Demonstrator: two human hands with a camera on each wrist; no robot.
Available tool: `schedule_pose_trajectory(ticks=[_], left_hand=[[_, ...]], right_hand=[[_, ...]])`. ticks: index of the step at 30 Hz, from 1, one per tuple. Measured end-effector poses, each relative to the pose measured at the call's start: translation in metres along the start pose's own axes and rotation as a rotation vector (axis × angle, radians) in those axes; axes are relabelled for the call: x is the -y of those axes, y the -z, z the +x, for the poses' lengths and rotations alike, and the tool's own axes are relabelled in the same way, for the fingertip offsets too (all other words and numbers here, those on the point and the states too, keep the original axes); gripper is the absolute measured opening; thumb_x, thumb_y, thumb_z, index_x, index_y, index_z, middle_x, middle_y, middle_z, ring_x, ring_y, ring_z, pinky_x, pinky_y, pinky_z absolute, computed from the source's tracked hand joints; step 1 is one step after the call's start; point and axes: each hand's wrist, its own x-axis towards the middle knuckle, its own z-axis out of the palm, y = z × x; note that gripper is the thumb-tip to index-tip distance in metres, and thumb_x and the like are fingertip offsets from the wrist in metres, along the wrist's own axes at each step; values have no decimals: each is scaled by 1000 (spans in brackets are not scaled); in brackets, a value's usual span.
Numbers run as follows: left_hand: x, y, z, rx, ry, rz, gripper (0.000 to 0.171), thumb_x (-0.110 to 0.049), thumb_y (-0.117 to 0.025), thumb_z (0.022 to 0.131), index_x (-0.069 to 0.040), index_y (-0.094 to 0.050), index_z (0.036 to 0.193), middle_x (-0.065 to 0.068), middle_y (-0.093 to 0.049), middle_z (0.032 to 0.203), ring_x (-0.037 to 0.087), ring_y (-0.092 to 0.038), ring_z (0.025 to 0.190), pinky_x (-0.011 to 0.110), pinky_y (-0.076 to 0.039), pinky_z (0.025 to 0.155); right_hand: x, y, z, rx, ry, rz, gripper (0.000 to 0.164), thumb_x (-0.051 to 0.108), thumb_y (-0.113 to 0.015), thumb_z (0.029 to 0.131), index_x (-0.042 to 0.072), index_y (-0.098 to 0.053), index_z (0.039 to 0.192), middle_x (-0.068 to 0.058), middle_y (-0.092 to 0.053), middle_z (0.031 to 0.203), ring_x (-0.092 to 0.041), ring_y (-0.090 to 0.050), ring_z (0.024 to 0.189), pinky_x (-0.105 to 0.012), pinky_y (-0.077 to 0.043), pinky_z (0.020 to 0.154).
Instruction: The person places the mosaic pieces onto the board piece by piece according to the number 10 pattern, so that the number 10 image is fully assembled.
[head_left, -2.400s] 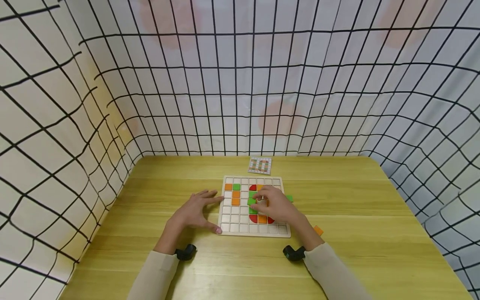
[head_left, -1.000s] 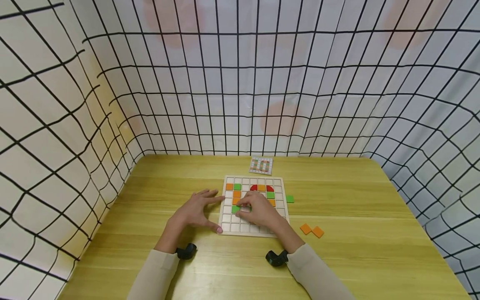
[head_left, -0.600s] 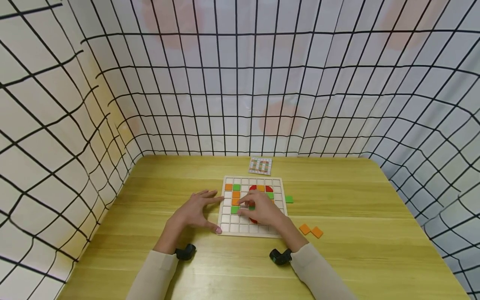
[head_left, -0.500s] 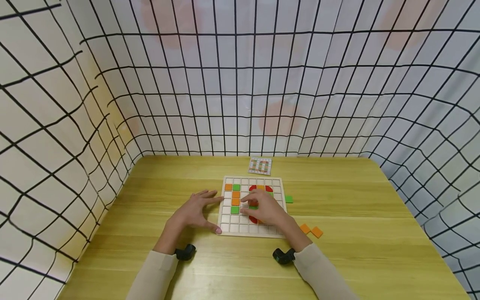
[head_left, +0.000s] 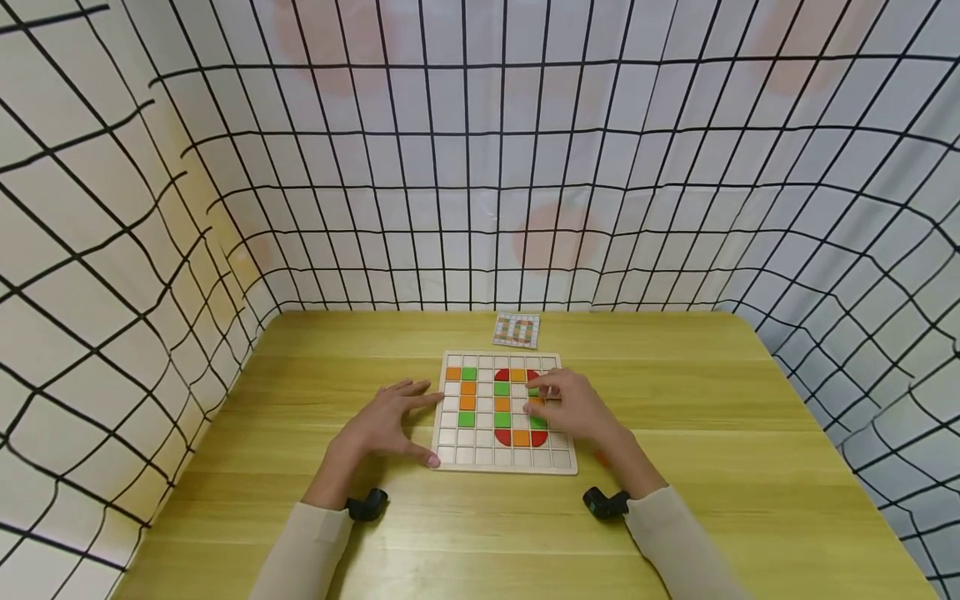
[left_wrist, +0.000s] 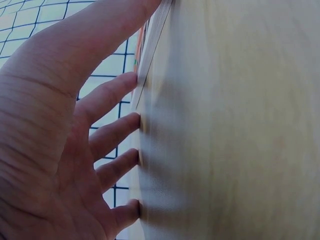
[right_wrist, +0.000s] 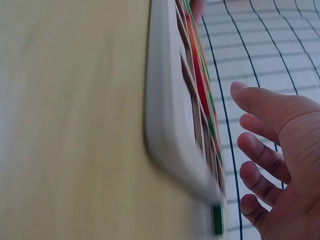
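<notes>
A white gridded board [head_left: 480,457] lies on the wooden table, with orange, green and red tiles in some of its squares. In the left column of tiles a green tile [head_left: 467,419] sits below two orange ones. My left hand [head_left: 386,425] spreads its fingers at the board's left edge, thumb by the near corner. Over the board's right side hovers my right hand [head_left: 573,406], fingers loosely bent. Nothing shows between its thumb and fingertips in the right wrist view. That hand hides some tiles on the right.
Behind the board lies a small pattern card [head_left: 516,330]. A bit of an orange tile [head_left: 602,458] peeks out beside the right forearm. At the board's far corner in the right wrist view, a green tile [right_wrist: 217,219] shows edge-on. Black netting [head_left: 480,183] surrounds the table.
A green tile has come to lie in the left column of tiles. My right hand has left it and moved right across the board. The left hand stays put.
</notes>
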Motion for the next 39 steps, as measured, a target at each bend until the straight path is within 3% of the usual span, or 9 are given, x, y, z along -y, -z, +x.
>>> schedule_pose_trajectory(ticks=[6, 13, 23, 33, 39], left_hand=[[0, 1, 0, 0, -4, 3, 108, -69, -89, 62, -28, -51, 153, 12, -36, 167, 45, -25, 156, 74, -18, 122], [0, 0, 1, 4, -5, -10, 107, -71, -88, 61, -30, -52, 153, 10, -36, 167, 43, -24, 156, 74, -16, 122], [2, -1, 2, 2, -2, -7, 108, -73, -88, 60, -31, -52, 153, 9, -36, 167, 43, -24, 157, 73, -16, 122], [1, -1, 1, -1, 1, -20, 107, -72, -88, 61, -30, -52, 153, 10, -36, 167, 43, -23, 157, 73, -16, 123], [1, -1, 1, -2, 1, -16, 107, -72, -88, 60, -31, -53, 152, 9, -36, 167, 42, -23, 157, 73, -16, 123]], right_hand=[[-19, 20, -10, -33, -91, -19, 35, 34, -81, 90, 17, -76, 120, 1, -65, 99, -20, -54, 92, -34, -47, 78], [-37, 34, -22, -42, -127, -46, 30, 28, -78, 93, 15, -75, 120, -1, -66, 102, -22, -54, 94, -37, -47, 82], [-53, 45, -34, -1, -152, -27, 24, 28, -74, 97, 17, -76, 119, -2, -67, 115, -23, -63, 109, -48, -54, 99], [-66, 53, -37, -19, -145, -40, 43, 30, -79, 93, 10, -70, 129, -4, -67, 110, -22, -60, 101, -44, -52, 93], [-69, 52, -34, -14, -161, -52, 38, 32, -80, 91, 12, -73, 123, -4, -66, 104, -20, -56, 95, -39, -50, 88]])
